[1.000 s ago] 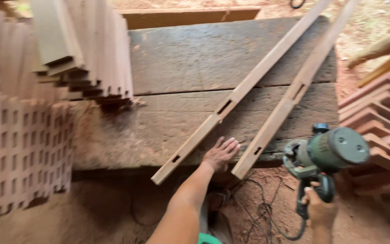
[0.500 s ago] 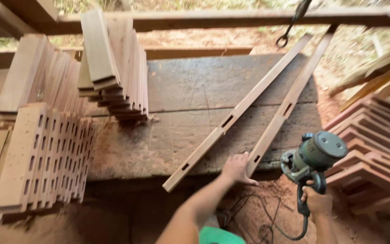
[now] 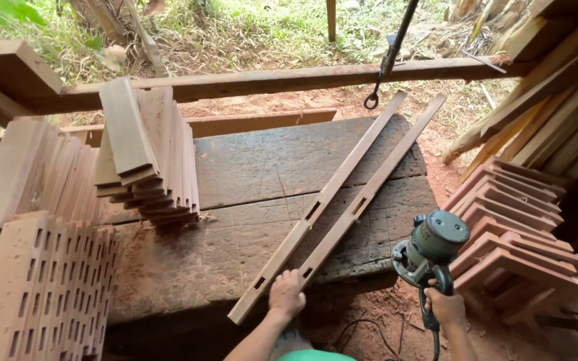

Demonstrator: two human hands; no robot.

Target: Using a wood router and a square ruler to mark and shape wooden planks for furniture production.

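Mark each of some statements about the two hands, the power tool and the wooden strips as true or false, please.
1. The right hand grips a green power router by its handle. True.
2. The left hand holds a hammer. False: it rests on the near end of the two slotted wooden strips.
3. The strips lie diagonally across the dark workbench. True.
4. The router sits on the strips. False: it is held off the bench edge, to their right.
5. The stack of short boards stands left of the strips. True.

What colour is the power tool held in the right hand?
The power tool is dark green with a black handle, seen in the head view, gripped by the right hand.
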